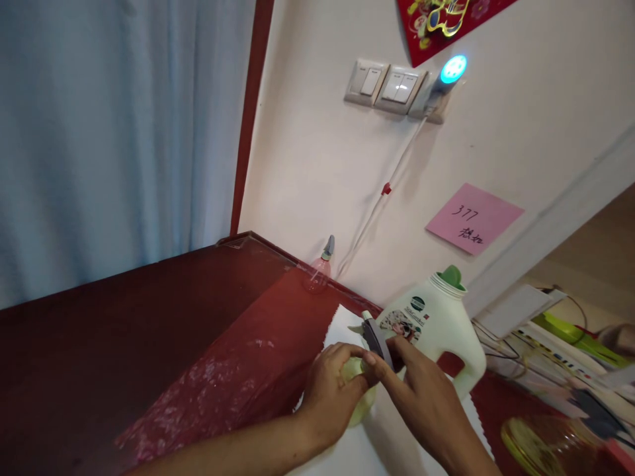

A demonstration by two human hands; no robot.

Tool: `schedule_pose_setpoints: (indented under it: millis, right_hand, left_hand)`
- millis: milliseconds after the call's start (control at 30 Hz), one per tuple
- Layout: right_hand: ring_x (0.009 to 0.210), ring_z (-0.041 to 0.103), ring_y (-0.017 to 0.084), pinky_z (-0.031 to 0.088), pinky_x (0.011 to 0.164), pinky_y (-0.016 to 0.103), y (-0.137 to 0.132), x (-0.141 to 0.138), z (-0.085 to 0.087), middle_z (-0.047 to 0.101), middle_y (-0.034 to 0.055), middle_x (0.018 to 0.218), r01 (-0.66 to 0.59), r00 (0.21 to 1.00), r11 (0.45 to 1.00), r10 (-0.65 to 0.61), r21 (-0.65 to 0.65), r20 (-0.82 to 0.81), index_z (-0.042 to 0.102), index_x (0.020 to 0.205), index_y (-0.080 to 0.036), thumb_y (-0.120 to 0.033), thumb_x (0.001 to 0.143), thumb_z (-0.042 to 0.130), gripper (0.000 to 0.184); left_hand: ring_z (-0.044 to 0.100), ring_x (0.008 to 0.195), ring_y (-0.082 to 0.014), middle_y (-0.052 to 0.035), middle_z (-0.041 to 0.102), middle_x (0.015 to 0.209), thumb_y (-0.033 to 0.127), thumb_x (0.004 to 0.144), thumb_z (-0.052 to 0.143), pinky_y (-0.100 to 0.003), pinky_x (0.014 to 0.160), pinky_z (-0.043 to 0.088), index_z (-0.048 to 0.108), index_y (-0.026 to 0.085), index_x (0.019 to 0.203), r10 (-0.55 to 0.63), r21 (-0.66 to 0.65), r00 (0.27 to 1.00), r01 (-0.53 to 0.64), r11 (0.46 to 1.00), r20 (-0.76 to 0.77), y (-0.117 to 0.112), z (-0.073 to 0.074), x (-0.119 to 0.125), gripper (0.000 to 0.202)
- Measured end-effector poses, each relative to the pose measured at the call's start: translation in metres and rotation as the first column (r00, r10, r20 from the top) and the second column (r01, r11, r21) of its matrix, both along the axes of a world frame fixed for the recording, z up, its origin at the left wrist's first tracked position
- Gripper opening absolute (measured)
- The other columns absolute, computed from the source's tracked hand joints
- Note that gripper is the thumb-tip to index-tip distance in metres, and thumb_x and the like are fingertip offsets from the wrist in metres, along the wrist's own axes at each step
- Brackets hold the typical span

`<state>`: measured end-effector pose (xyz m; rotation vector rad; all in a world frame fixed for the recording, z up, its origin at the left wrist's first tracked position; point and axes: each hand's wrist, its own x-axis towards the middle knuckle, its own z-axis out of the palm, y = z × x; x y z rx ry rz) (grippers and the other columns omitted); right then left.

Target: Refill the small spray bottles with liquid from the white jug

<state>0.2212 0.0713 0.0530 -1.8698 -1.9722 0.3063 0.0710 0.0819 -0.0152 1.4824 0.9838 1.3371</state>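
My left hand (pixel 325 387) is wrapped round the neck and upper body of a pale yellow-green spray bottle (pixel 364 406). On top of that bottle sits a dark grey spray head (pixel 378 344), and the fingers of my right hand (pixel 419 390) are closed on it. Whether the head is fully seated on the neck is hidden by my fingers. Just behind my hands stands a large pale green detergent jug (pixel 456 324), uncapped, with a green spout in its mouth. White paper (pixel 342 324) lies underneath.
A small pink spray bottle (pixel 317 274) stands against the wall on crinkled pink plastic film (pixel 233 363). At right are cables, a power strip (pixel 550 350) and a clear jar (pixel 550 443). A white cord (pixel 404 149) hangs from the wall socket. Blue curtain (pixel 114 132) covers the left.
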Motion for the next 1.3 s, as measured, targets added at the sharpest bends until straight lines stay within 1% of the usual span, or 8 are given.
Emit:
schedule_pose_setpoints:
  millis: [100,233,400,567,967,1100,1200,1300]
  right_hand:
    - [0.079,0.065,0.026,0.044,0.071,0.037,0.003,-0.004,0.005,0.068,0.0019,0.087,0.000,0.997,0.999,0.004,0.045,-0.079,0.054,0.114,-0.030,-0.072,0.092,0.038,0.051]
    - [0.075,0.066,0.026,0.044,0.070,0.037,0.007,-0.012,-0.003,0.067,0.0036,0.083,-0.092,0.991,0.994,0.098,0.059,-0.097,0.053,0.100,-0.027,-0.062,0.097,0.030,0.043]
    - [0.071,0.067,0.026,0.046,0.068,0.036,0.004,-0.012,-0.015,0.067,0.0040,0.080,-0.062,0.990,0.992,0.075,0.106,-0.118,0.050,0.099,-0.027,-0.058,0.099,0.027,0.039]
    - [0.069,0.070,0.025,0.047,0.062,0.034,-0.003,-0.008,-0.022,0.070,0.0029,0.078,-0.019,0.998,0.991,0.028,0.135,-0.064,0.049,0.101,-0.027,-0.057,0.100,0.026,0.038]
    - [0.069,0.071,0.026,0.045,0.060,0.032,-0.006,-0.009,-0.015,0.069,0.0022,0.076,-0.031,0.997,0.997,0.026,0.071,0.072,0.049,0.102,-0.027,-0.053,0.101,0.023,0.037]
    - [0.070,0.070,0.028,0.044,0.061,0.033,-0.009,-0.012,-0.012,0.069,0.0028,0.076,-0.008,0.998,0.998,0.004,0.056,0.057,0.049,0.100,-0.028,-0.054,0.100,0.022,0.038]
    - [0.068,0.069,0.028,0.043,0.061,0.033,-0.009,-0.013,-0.010,0.068,0.0024,0.075,-0.002,0.999,0.999,0.000,0.048,0.043,0.049,0.100,-0.028,-0.054,0.099,0.022,0.038]
    - [0.067,0.068,0.027,0.042,0.061,0.033,-0.008,-0.012,-0.011,0.067,0.0017,0.074,-0.012,0.999,0.999,0.010,0.036,0.036,0.049,0.098,-0.028,-0.055,0.099,0.022,0.038]
  left_hand:
    - [0.063,0.102,-0.0293,-0.0084,0.073,0.104,0.040,0.088,0.067,-0.038,0.089,0.042,0.073,0.021,0.099,0.001,-0.010,0.999,-0.001,1.000,-0.035,-0.001,0.000,0.000,0.024]
    - [0.063,0.102,-0.0283,-0.0073,0.073,0.104,0.042,0.092,0.062,-0.038,0.090,0.041,0.071,0.021,0.101,0.009,0.004,0.999,-0.008,1.000,-0.051,-0.002,-0.003,0.002,0.024]
    - [0.062,0.105,-0.0284,-0.0076,0.071,0.109,0.039,0.091,0.063,-0.038,0.092,0.041,0.068,0.021,0.106,0.019,0.009,0.996,-0.018,1.000,-0.083,-0.002,-0.005,0.003,0.024]
    - [0.062,0.104,-0.0284,-0.0075,0.072,0.112,0.039,0.089,0.066,-0.040,0.091,0.042,0.068,0.021,0.108,-0.004,0.041,0.992,0.010,0.999,-0.124,-0.003,0.004,0.003,0.027]
    - [0.064,0.099,-0.0268,-0.0066,0.074,0.105,0.040,0.087,0.070,-0.038,0.087,0.046,0.070,0.020,0.103,0.020,0.036,0.993,-0.016,0.999,-0.115,0.001,0.009,0.002,0.025]
    - [0.065,0.096,-0.0254,-0.0058,0.074,0.103,0.035,0.086,0.070,-0.036,0.085,0.047,0.070,0.020,0.099,-0.008,0.037,0.997,0.011,0.999,-0.078,0.003,0.009,0.001,0.020]
    - [0.064,0.103,-0.0268,-0.0078,0.073,0.108,0.029,0.087,0.066,-0.038,0.092,0.045,0.070,0.018,0.103,-0.041,0.067,0.996,0.047,0.997,-0.080,0.007,0.007,0.000,0.020]
    - [0.062,0.109,-0.0277,-0.0095,0.072,0.114,0.026,0.088,0.062,-0.039,0.097,0.043,0.070,0.017,0.110,-0.141,0.071,0.986,0.148,0.987,-0.085,0.010,0.005,-0.004,0.024]
